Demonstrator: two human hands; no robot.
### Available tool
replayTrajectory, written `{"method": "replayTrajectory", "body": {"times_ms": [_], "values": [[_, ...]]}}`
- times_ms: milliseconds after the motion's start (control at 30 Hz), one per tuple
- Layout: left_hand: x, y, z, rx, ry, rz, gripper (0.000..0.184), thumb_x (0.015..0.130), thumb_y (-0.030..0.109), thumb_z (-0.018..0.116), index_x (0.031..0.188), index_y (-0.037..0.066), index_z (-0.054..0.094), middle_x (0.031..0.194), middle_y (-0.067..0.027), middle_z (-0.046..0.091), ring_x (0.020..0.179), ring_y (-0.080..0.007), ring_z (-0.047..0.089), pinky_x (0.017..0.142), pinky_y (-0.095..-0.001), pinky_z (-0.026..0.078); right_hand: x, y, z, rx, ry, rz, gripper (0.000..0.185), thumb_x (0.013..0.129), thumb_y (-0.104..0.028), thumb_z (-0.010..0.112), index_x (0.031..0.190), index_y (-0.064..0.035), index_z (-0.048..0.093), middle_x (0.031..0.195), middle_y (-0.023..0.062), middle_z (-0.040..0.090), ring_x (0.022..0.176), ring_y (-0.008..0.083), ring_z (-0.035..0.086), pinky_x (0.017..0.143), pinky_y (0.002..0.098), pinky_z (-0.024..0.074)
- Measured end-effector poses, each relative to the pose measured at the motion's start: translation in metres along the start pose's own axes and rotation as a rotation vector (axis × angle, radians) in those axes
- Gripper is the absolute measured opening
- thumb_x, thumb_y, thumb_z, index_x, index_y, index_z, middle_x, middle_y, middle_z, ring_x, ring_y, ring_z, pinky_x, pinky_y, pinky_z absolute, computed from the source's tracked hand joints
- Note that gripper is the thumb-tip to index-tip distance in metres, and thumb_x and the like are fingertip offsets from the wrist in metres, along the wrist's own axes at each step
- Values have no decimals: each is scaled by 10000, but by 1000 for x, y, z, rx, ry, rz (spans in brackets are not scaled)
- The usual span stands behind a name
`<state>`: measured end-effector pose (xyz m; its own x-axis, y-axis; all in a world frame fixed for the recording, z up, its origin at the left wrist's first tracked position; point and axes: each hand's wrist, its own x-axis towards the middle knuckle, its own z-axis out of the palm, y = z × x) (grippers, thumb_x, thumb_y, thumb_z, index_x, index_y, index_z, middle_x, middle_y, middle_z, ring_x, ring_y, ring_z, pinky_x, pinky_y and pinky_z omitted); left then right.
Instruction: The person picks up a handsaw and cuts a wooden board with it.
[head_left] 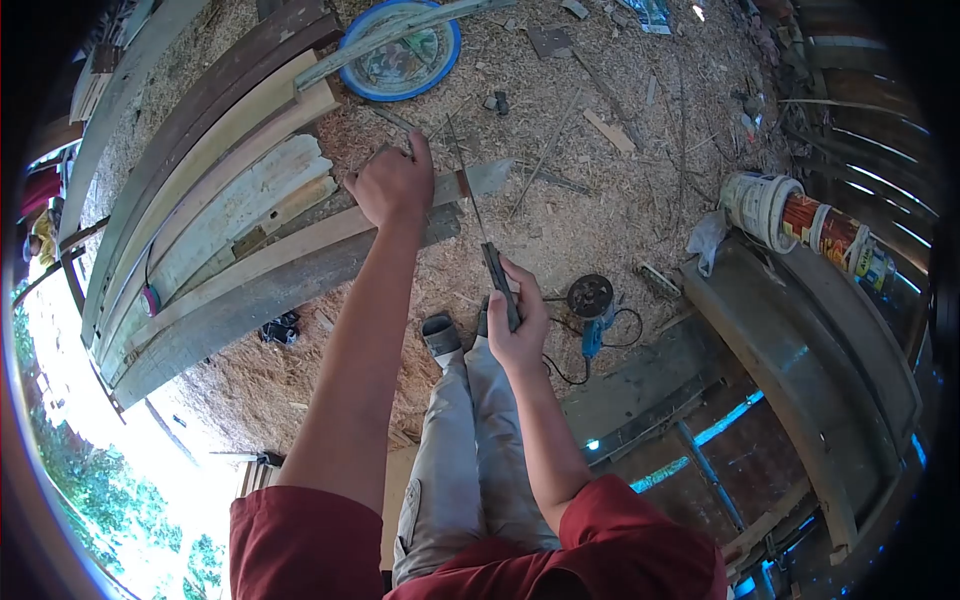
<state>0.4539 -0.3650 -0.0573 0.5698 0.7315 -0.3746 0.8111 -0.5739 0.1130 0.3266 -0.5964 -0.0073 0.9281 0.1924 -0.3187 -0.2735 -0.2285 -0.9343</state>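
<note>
My right hand is wrapped round the dark handle of a long, thin blade-like tool. Its narrow end points up and away, to the right of my left hand. My left hand is curled with the thumb side raised, just above the long boards; what its fingers hold, if anything, is hidden. Close beyond it lies a thin stick. Under the narrow tool, the end of a grey board rests on the shavings.
Long boards lie at the left. A blue-rimmed basin sits at the top under a plank. A blue power tool with a cord lies right of my boots. Buckets and curved panels are at the right.
</note>
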Motion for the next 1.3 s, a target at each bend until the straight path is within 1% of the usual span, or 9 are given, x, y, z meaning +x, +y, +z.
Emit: {"method": "replayTrajectory", "body": {"times_ms": [33,133,200,233,333,867,1000,1067,1300], "values": [[1,0,0,4,-2,10,760,1101,594,349,943,45,849,939,-209,804,972,-359,775,1254,-579,319,0,-3,0,5,-24,70,422,1065,-61,593,1478,25,590,1067,-2,689,751,16,505,664,198,409],[0,2,-4,-20,1,18,770,1099,600,341,941,44,850,936,-212,805,964,-368,775,1266,-588,302,-18,11,-9,43,-31,56,432,1060,-55,587,1484,23,587,1003,-20,652,756,25,510,667,204,413],[0,4,-9,59,-108,-25,787,1102,656,279,1199,120,847,1150,-200,808,1143,-338,755,1200,-504,352,-30,23,-14,16,9,-22,455,1032,-63,618,1483,-3,604,872,-39,610,692,22,493,629,212,402],[0,5,-8,66,-116,-12,787,1102,656,279,1199,120,847,1150,-200,808,1143,-338,755,1200,-504,352,-34,29,-15,-14,37,-108,480,1005,-71,649,1482,-29,621,741,-59,567,628,19,476,591,221,391],[1,4,-5,90,-108,-22,784,1099,662,285,1197,124,847,1163,-206,804,1149,-350,752,1198,-511,355,-31,37,-13,-6,26,-10,485,988,-72,658,1472,-37,632,699,-59,546,605,26,469,582,222,386],[4,2,4,67,-23,-12,866,1084,699,287,1062,49,859,1118,-241,803,1150,-375,754,1159,-540,381,-3,11,-9,-6,-31,70,492,981,-66,676,1471,-76,629,700,-38,587,584,37,502,566,229,413],[3,4,0,84,-19,-17,857,1081,706,290,1093,65,858,1138,-241,799,1145,-376,753,1157,-551,380,-23,43,-16,69,24,-2,493,980,-58,671,1471,-70,629,824,19,734,642,33,591,605,226,461],[4,2,2,90,-35,-16,855,1079,708,291,1106,69,857,1147,-244,797,1144,-377,753,1156,-556,382,-37,42,-23,15,77,-250,498,974,-48,667,1471,-59,630,832,16,718,649,29,581,612,221,455],[5,0,7,65,-29,-13,839,1076,706,295,1113,86,858,1163,-229,798,1154,-387,745,1173,-565,373,-8,25,-7,59,3,34,480,982,-51,666,1460,-35,632,730,-35,572,601,33,464,565,242,388]]}}
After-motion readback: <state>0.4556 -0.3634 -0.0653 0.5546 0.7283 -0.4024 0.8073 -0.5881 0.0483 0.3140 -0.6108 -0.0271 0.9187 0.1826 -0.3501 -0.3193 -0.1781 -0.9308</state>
